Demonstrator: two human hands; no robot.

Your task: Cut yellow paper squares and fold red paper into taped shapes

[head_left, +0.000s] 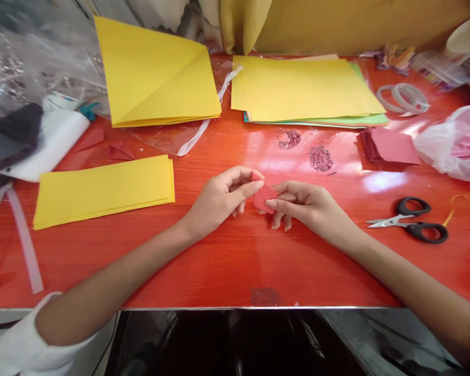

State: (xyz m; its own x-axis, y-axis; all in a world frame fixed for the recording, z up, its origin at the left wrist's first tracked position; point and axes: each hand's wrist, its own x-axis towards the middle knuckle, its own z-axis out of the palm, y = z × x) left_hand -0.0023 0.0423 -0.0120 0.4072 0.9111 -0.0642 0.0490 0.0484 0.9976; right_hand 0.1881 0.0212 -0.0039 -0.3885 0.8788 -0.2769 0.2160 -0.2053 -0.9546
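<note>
A small folded piece of red paper (263,197) is held just above the red table, between both hands. My left hand (223,198) pinches its upper left corner with thumb and index finger. My right hand (307,206) grips its lower right edge the same way, the other fingers curled beneath. A pair of scissors (409,220) with black handles lies to the right of my right hand, blades pointing left. To the left of my left hand rests a stack of yellow paper strips (105,190). Two folded red paper pieces, one a triangle (120,150), lie behind that stack.
Large yellow sheets (160,78) and a pile of coloured paper (301,89) lie at the back. On the right are a stack of red paper squares (391,145), tape rolls (405,98) and a plastic bag (456,143). The table's front edge (219,308) runs below my forearms.
</note>
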